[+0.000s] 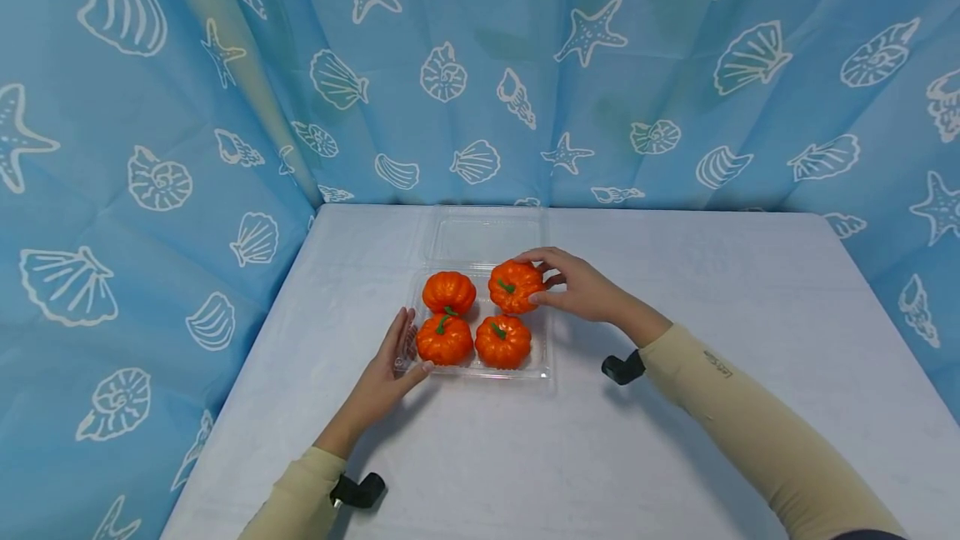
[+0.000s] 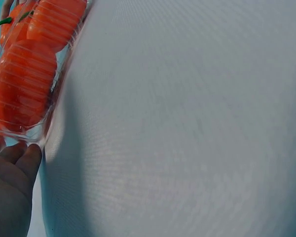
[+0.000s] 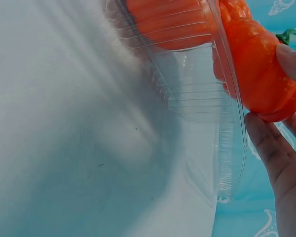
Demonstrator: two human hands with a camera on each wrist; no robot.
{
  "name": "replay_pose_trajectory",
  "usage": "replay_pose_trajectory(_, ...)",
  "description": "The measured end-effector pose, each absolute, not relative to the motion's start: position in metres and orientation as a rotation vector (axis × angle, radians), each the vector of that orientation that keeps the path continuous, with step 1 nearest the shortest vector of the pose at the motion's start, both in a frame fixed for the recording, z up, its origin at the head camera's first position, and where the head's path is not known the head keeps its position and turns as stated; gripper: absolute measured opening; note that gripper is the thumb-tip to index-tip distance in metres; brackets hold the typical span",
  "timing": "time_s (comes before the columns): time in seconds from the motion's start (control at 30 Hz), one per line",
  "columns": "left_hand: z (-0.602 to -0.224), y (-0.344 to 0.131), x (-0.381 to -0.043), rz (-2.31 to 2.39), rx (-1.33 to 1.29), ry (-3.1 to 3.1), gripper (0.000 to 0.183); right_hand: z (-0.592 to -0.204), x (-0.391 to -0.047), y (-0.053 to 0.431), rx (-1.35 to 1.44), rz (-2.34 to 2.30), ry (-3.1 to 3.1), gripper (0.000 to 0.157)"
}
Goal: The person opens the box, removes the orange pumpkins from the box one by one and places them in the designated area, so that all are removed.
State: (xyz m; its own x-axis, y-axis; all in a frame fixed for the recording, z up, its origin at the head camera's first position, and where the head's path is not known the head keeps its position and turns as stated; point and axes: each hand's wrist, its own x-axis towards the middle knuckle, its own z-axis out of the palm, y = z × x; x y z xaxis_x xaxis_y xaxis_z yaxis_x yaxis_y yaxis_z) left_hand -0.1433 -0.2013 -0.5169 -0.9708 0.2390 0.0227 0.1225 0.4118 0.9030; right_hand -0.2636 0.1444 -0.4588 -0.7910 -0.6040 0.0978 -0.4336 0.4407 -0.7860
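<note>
A clear plastic clamshell box [image 1: 542, 348] lies opened on the table, its lid [image 1: 487, 236] folded back toward the curtain. Within the base are three small orange toy pumpkins with green stems: back left [image 1: 448, 292], front left [image 1: 444, 340] and front right [image 1: 503, 342]. My right hand [image 1: 581, 283] grips a fourth pumpkin [image 1: 516, 287] between thumb and fingers over the back right corner. In the right wrist view this pumpkin [image 3: 259, 74] shows above the box rim. My left hand [image 1: 382, 386] rests fairly straight fingers along the box's left side, thumb near the front corner.
A white cloth covers the table [image 1: 600, 457]. Behind it and at both sides hangs a blue curtain [image 1: 480, 48] with white shell and starfish prints. Black wrist mounts [image 1: 624, 368] stick out from both forearms.
</note>
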Motion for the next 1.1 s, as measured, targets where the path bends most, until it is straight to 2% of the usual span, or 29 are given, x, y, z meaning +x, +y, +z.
replay_pose_trajectory(0.63,-0.515,-0.199,-0.143,1.549,0.288,2.584,0.098,-0.459,-0.256,0.167,-0.863,-1.369,2.505,0.045)
replay_pose_trajectory(1.1,-0.517,-0.198,-0.143,1.563,0.273,2.585,0.096,-0.467,-0.260,0.203,-0.567,-1.474,2.514,0.049)
